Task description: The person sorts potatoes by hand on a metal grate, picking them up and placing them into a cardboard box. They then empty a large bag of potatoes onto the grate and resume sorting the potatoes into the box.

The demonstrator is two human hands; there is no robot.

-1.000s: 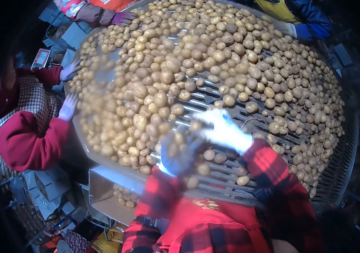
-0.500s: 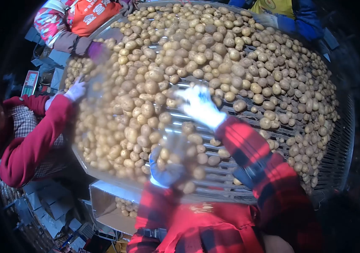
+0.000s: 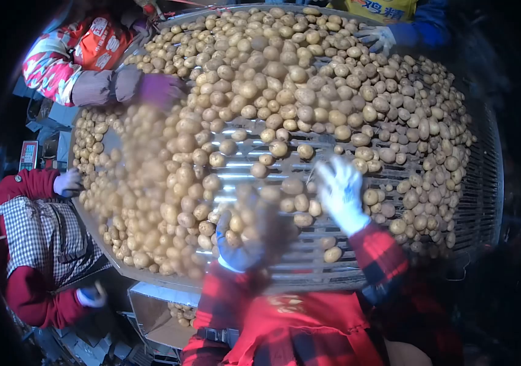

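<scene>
My left hand (image 3: 237, 251), in a blue and white glove, is low on the slatted sorting table (image 3: 309, 268). One digit points up, apart from the rest of the hand, against nearby potatoes (image 3: 204, 228); its other fingers are partly lost in blur. My right hand (image 3: 341, 190), in a white glove, reaches over the slats farther right with fingers spread and slightly blurred. Just left of it are a few loose potatoes (image 3: 301, 202), and a pile of potatoes (image 3: 434, 152) lies to its right. I see nothing held in the right hand.
A co-worker's purple glove (image 3: 160, 90) touches the heap at upper left. Another person in a checked apron (image 3: 32, 235) stands at the left edge. At the far side a third person's gloved hand (image 3: 377, 38) rests by potatoes. Below the table's edge is a box (image 3: 150, 305) with potatoes.
My right hand has moved right and toward me across the slats. My left hand stays nearly in place. More bare slats show between the heaps, and the left person's one arm has drawn back.
</scene>
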